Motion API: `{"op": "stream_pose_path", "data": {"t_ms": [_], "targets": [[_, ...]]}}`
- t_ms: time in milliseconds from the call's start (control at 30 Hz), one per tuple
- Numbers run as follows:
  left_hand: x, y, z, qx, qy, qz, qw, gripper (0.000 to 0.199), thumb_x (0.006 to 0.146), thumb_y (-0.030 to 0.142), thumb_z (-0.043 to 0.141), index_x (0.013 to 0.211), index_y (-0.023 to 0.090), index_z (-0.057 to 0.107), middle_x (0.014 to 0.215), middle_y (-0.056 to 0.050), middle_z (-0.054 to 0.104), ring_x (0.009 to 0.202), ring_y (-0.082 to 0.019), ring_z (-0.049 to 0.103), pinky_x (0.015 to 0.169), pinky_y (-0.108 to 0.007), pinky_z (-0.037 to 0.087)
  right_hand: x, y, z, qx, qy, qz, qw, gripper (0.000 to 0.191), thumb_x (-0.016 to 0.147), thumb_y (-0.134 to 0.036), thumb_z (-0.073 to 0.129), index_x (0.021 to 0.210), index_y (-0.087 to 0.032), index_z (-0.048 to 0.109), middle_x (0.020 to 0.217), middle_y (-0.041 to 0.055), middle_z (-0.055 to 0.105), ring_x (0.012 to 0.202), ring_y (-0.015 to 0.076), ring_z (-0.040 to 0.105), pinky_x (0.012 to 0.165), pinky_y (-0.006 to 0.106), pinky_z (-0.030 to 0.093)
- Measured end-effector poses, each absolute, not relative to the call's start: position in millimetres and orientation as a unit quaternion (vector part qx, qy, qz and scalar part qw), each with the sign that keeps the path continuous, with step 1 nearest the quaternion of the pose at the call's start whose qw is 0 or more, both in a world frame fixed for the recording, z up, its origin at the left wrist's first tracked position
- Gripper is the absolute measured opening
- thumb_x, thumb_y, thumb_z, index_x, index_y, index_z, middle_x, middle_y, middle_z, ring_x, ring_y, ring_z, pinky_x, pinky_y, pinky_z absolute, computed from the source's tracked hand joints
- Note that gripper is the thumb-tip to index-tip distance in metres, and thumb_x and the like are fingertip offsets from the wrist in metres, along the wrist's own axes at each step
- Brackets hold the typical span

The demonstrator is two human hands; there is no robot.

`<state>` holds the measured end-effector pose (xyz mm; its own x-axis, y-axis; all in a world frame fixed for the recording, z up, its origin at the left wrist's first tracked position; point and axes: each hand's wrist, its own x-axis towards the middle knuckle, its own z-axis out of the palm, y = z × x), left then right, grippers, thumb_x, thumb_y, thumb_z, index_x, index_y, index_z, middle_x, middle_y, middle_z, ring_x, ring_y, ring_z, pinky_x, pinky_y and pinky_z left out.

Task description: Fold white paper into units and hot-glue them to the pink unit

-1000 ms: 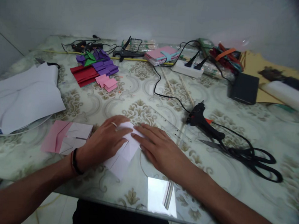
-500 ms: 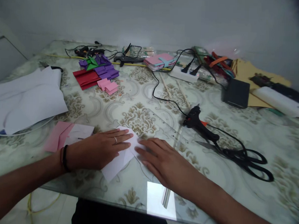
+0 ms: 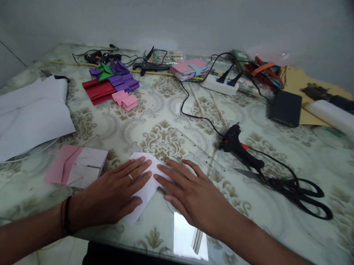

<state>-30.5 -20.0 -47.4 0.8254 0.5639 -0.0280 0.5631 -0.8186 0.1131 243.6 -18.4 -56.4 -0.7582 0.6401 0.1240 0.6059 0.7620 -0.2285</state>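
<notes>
I have my left hand (image 3: 111,196) and right hand (image 3: 193,192) flat, fingers extended, on one white paper (image 3: 149,194); rightward, one glue gun (image 3: 243,150), one pair of scissors (image 3: 280,186); beyond, at least one packet (image 3: 173,56), seemingly holding sticks.

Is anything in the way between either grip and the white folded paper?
Nothing visible: the left grip and right grip both lie directly on the white folded paper. The pink-and-white paper lies off to the left.

glue gun (image 3: 243,149) — right of center paper (image 3: 151,188) | scissors (image 3: 280,184) — before gun | power strip (image 3: 218,86) behind
</notes>
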Motion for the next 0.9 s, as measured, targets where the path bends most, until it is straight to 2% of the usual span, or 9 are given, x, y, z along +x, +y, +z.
{"op": "stream_pose_path", "data": {"t_ms": [133,367,600,733,900], "targets": [[-30,-19,-46,0.953,0.292,0.017,0.075,0.065,0.093,0.035,0.064,0.148,0.005,0.045,0.164,-0.028,0.033,0.157,-0.036,0.025,0.125,-0.052,0.035,256,-22,-58,-0.336,-0.934,0.075,0.097,0.043,0.107,-0.043,0.046,0.142,-0.023,0.061,0.154,0.0051,0.056,0.144,0.0325,0.047,0.115,0.059,0.039],[-34,-18,-50,0.951,0.293,0.029,0.096,0.084,0.087,0.057,0.072,0.15,0.009,0.044,0.165,-0.025,0.032,0.156,-0.036,0.026,0.126,-0.051,0.034,272,-38,-59,-0.349,-0.931,0.041,0.101,0.044,0.109,-0.041,0.044,0.144,-0.021,0.059,0.154,0.0022,0.056,0.142,0.0299,0.051,0.114,0.056,0.037],[-36,-13,-46,0.951,0.287,0.019,0.109,0.079,0.089,0.057,0.07,0.149,0.01,0.047,0.165,-0.022,0.035,0.157,-0.034,0.025,0.126,-0.05,0.033,281,-50,-53,-0.325,-0.939,0.019,0.112,0.042,0.109,-0.034,0.043,0.141,-0.013,0.06,0.145,0.002,0.065,0.14,0.0256,0.052,0.118,0.049,0.028],[-32,-8,-34,0.95,0.282,0.023,0.133,0.073,0.093,0.058,0.064,0.147,0.011,0.049,0.162,-0.021,0.041,0.155,-0.033,0.031,0.125,-0.049,0.035,281,-48,-43,-0.316,-0.938,0.059,0.128,0.035,0.106,-0.029,0.045,0.131,-0.02,0.068,0.133,0.0019,0.073,0.127,0.0253,0.061,0.113,0.049,0.036],[-22,-16,-32,0.953,0.284,0.009,0.105,0.069,0.099,0.056,0.054,0.143,0.004,0.052,0.161,-0.027,0.039,0.156,-0.036,0.026,0.126,-0.051,0.031,264,-29,-43,-0.359,-0.925,0.071,0.1,0.041,0.107,-0.035,0.043,0.134,-0.015,0.066,0.123,0.0135,0.072,0.11,0.0309,0.062,0.096,0.051,0.048]]}}
